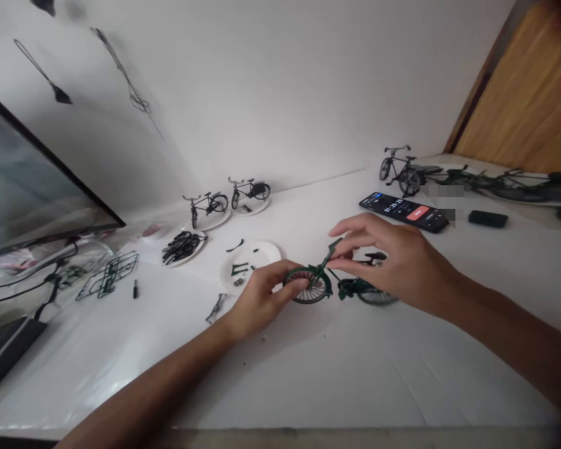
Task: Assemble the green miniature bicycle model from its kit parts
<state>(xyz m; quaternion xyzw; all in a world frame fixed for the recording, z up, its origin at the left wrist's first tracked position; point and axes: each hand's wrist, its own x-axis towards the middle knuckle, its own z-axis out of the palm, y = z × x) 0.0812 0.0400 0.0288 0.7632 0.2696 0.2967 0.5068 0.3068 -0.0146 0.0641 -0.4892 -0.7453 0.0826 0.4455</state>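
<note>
**Green model bicycle (pixel 318 274) gripped two-handed**

From the head camera, the left hand (pixel 259 302) curls around a spoked wheel (pixel 303 288), fingers closed on it. The right hand (pixel 388 262) pinches the frame tube (pixel 333 252) between fingertips and thumb. Just beyond the left hand sits a paper plate (pixel 266 252) holding small green parts (pixel 239 269); a phone (pixel 404 212) lies beyond the right hand.

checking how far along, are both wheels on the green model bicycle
On: the green model bicycle has a spoked wheel at each end of its frame, one at the left hand, the other beyond the right hand.
</note>
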